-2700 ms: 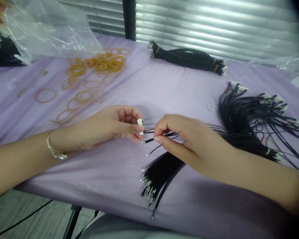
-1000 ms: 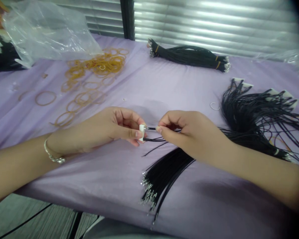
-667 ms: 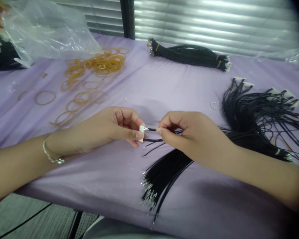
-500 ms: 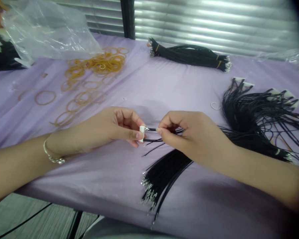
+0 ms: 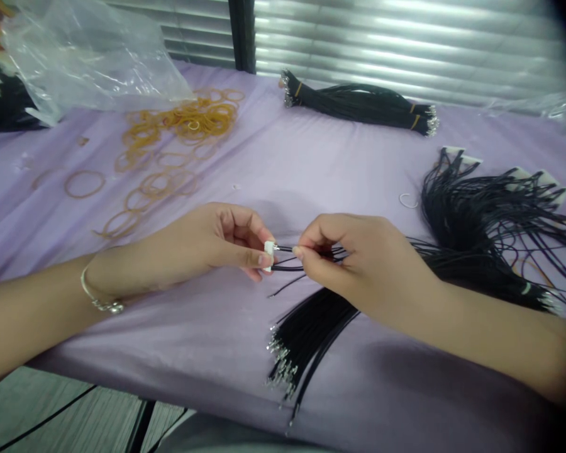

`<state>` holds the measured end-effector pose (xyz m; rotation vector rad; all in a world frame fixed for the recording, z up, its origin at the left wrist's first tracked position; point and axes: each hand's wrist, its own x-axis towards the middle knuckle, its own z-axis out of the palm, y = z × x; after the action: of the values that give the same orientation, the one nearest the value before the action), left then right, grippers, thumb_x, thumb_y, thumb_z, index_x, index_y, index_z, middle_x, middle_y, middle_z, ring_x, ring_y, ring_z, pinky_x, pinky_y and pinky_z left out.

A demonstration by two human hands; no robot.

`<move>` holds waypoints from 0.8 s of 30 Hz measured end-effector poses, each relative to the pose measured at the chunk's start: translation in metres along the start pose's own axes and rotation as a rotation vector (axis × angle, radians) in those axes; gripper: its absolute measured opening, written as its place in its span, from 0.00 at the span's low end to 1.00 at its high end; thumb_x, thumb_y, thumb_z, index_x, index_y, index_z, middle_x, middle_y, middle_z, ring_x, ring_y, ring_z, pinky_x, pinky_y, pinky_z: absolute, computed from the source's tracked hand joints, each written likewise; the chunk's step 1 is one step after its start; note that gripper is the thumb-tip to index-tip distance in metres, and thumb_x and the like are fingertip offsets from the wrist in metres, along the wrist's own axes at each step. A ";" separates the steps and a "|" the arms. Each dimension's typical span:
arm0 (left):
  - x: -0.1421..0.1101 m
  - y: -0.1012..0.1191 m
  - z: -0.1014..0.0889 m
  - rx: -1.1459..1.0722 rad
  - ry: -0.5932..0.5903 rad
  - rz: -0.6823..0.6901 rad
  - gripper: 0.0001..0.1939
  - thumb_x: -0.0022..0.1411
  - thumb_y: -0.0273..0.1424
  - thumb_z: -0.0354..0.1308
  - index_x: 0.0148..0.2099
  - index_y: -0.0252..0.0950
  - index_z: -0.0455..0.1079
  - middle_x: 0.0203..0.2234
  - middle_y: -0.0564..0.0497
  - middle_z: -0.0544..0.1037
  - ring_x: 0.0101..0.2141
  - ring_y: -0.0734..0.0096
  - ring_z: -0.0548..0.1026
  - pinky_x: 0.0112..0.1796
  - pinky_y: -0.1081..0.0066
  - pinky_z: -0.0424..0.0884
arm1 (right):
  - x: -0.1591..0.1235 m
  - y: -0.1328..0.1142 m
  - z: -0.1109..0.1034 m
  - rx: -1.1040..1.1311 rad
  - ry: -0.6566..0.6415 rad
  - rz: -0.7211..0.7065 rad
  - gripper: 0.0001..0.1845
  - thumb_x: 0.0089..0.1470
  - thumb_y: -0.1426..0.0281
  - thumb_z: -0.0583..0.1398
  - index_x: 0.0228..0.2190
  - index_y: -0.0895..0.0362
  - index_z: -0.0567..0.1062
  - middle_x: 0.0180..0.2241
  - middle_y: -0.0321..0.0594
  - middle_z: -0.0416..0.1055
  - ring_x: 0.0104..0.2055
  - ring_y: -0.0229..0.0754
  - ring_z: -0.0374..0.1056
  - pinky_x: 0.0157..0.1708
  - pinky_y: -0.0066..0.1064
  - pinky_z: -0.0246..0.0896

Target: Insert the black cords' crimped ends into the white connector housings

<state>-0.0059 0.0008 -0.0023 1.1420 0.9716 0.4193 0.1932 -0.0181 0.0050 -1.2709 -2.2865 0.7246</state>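
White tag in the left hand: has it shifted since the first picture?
Yes, slightly. The white tag in the left hand now sits lower in the view, further from the bundled black cords on the far side of the table.

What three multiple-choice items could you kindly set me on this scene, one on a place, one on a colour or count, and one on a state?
1. Which wrist wears the metal bangle?
A) right
B) left
C) neither

2. What colour are the cords running into the right hand?
A) black
B) white
C) yellow

3. Where is the small white tag?
A) pinched in the left hand
B) lying on the lilac cloth
C) inside the plastic bag

Answers:
1. B, the bangle circles the arm reaching in from the left.
2. A, thin black strands show beside the fingers.
3. A, the thumb and fingers close on it.
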 end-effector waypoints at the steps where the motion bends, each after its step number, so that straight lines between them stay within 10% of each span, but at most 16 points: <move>1: 0.000 0.000 0.000 0.005 0.004 0.002 0.05 0.52 0.20 0.61 0.32 0.30 0.68 0.22 0.55 0.77 0.24 0.80 0.75 0.27 0.82 0.73 | 0.000 0.000 0.000 0.008 -0.005 0.006 0.05 0.48 0.75 0.58 0.22 0.58 0.72 0.20 0.30 0.69 0.20 0.27 0.60 0.21 0.21 0.51; 24: -0.002 0.000 0.002 0.096 0.014 -0.060 0.07 0.49 0.24 0.61 0.32 0.30 0.67 0.21 0.56 0.76 0.23 0.77 0.75 0.28 0.80 0.70 | 0.002 0.000 0.011 0.024 -0.052 0.000 0.06 0.51 0.76 0.56 0.24 0.59 0.70 0.21 0.30 0.66 0.22 0.26 0.55 0.24 0.21 0.49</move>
<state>-0.0054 -0.0019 -0.0011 1.1948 1.0446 0.3350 0.1863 -0.0190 -0.0033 -1.2550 -2.3122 0.7913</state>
